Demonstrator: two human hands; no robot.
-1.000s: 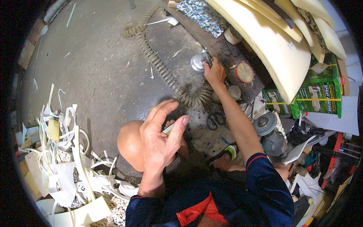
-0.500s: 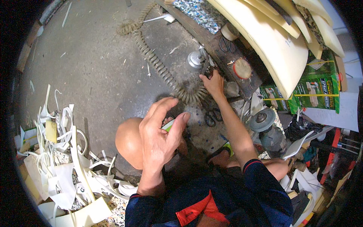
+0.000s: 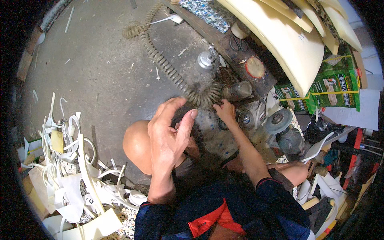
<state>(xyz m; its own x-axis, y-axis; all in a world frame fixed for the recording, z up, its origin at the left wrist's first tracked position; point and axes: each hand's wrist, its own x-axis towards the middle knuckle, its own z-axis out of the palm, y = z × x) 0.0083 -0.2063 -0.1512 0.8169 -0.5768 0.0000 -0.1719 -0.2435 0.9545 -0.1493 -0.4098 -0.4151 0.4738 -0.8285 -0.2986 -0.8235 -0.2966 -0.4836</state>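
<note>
My left hand is raised in front of my bent knee. Its thumb and fingers stand apart with nothing between them. Low over the floor is my right hand, beside the end of a coiled air hose. Thumb and forefinger look a little apart, and I see nothing held in them. Under that wrist a dark scissors handle shows in part. A round metal tin sits just right of the wrist, and a dusty cylindrical can is beyond the hand.
A silver spray-gun cup stands by a low wooden bench holding black scissors and a red-rimmed tin. Large cream foam sheets lean over it. A bench grinder is at right, white foam scraps at left.
My right hand has drawn back from the spray gun toward the scissors on the floor. The dusty can now looks tipped, and a round tin shows beside my wrist. My left hand barely moved.
</note>
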